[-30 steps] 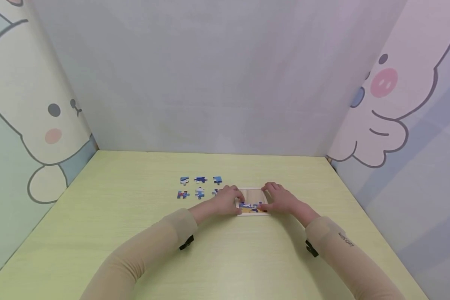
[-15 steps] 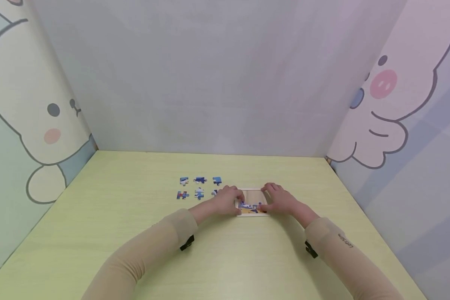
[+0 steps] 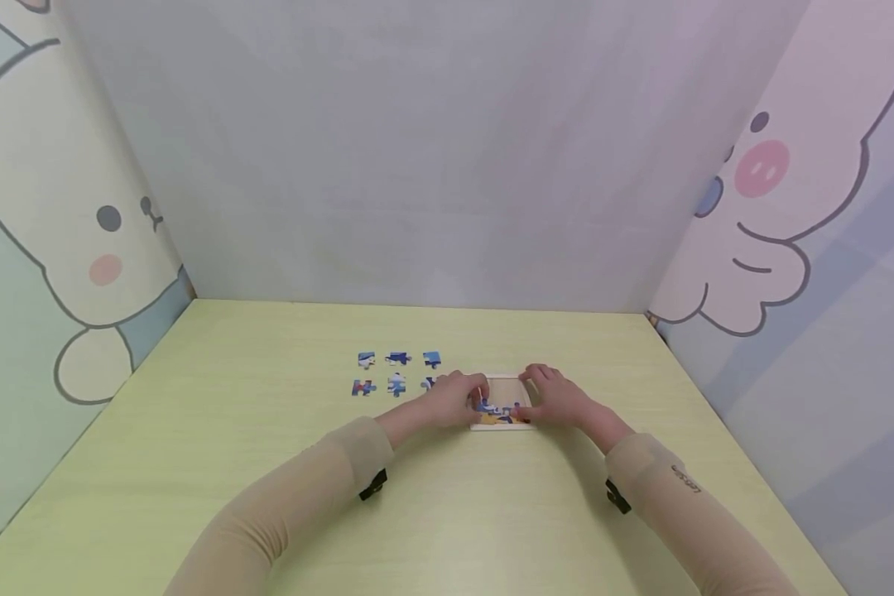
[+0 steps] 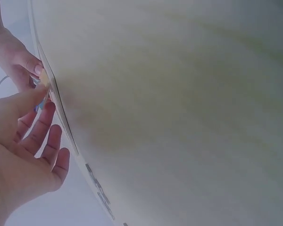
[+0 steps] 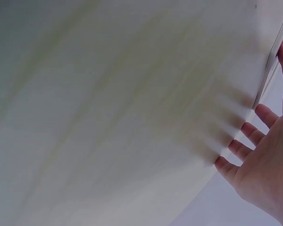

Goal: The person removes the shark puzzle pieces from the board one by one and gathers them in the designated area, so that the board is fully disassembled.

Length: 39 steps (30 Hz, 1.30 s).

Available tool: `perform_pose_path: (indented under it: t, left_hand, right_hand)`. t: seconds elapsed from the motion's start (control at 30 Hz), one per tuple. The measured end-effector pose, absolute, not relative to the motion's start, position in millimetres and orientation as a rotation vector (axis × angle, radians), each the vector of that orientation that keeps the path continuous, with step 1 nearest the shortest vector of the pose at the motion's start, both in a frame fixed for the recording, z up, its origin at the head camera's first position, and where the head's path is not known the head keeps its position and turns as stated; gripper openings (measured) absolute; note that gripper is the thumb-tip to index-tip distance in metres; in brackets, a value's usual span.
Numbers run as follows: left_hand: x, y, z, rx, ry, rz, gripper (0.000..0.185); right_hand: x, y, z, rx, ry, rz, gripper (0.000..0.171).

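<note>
At the far left of the head view a cartoon rabbit panel [image 3: 82, 240] walled in the pale green table [image 3: 268, 463]. Left of centre, six loose puzzle pieces [image 3: 397, 371] lay on the table in two rows of three, the lower right one partly hidden behind the left hand.

The left hand [image 3: 453, 399] rested at the left edge of the wooden puzzle tray [image 3: 505, 389], just right of the loose pieces. Its fingers curled over that edge, with the tips on a blue puzzle piece [image 3: 484, 405] in the tray's lower row; whether they pinched it or only pressed on it could not be told. In the left wrist view the same hand [image 4: 19, 155] filled the lower left of the frame, fingers fairly straight and spread, the thumb reaching toward the tray's edge.

The tray sat at the centre of the head view, between the two hands, its upper part bare wood and its lower part filled with fitted blue and orange pieces [image 3: 502, 414].

The right hand [image 3: 559, 397] lay against the tray's right side, fingers relaxed and touching its rim. In the right wrist view this hand [image 5: 264, 165] showed at the lower right, fingers straight and fanned on the table.

At the far right of the head view stood a pink-cheeked cartoon panel [image 3: 782, 207].
</note>
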State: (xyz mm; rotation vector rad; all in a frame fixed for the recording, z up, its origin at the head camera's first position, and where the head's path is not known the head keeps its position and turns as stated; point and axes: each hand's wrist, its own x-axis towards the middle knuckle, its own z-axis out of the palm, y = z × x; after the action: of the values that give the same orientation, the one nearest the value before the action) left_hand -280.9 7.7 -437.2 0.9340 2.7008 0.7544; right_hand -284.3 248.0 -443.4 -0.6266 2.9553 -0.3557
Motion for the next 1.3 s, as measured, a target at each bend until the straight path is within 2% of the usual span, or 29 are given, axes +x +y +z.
perform_pose_path:
  t: [0.23,0.93,1.3]
  left_hand:
    - [-280.3,5.0,-430.5,0.961,2.668,0.863,0.019]
    - [-275.0,-29.5,-386.2,0.992,2.610,1.013,0.017]
    - [-264.7,-55.4,-378.2,0.944,2.606,1.114,0.014]
  right_hand:
    - [-284.7,247.1,-443.9,-0.609,2.952,-0.354,0.070]
    - [-285.4,249.1,-445.8,-0.626,2.945,-0.350,0.074]
    - [-284.5,250.9,-447.1,-0.667,2.949,-0.358,0.073]
